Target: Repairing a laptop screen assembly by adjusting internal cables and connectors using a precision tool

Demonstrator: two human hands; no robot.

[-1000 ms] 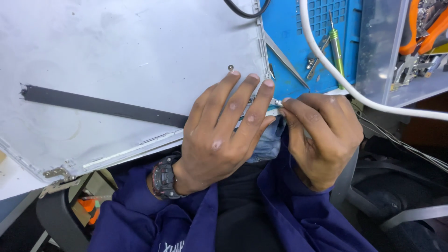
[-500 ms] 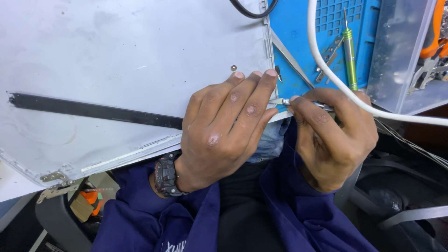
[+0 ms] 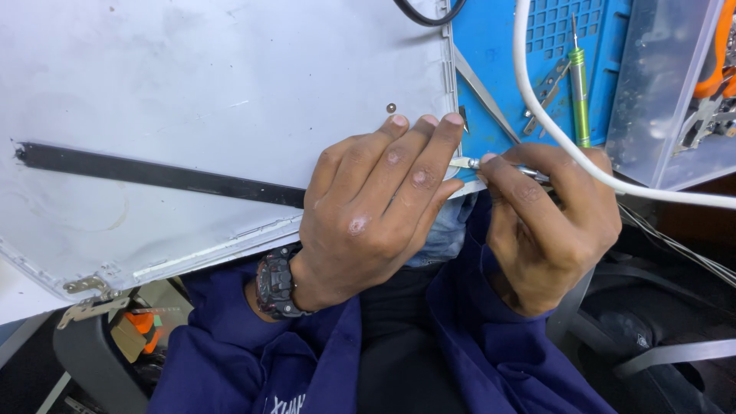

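Note:
My left hand (image 3: 376,207) lies flat on the near right corner of a white laptop lid panel (image 3: 192,92), fingers spread and pressing down; a dark watch (image 3: 274,282) is on that wrist. My right hand (image 3: 548,222) grips a thin metal tool (image 3: 475,164) whose tip meets the panel's right edge beside my left fingertips. A black strip (image 3: 153,175) runs across the panel and goes under my left hand. A small screw (image 3: 391,108) rests on the panel just above my fingers.
A blue mat (image 3: 491,46) lies to the right with tweezers (image 3: 483,92), a green screwdriver (image 3: 579,92) and a white cable (image 3: 567,146) crossing it. A clear plastic box (image 3: 667,84) stands at the far right. A metal hinge (image 3: 88,285) shows at the panel's near left corner.
Both hands have stayed at the panel's right corner. My right hand has shifted slightly along the edge with the tool; the view has moved a little.

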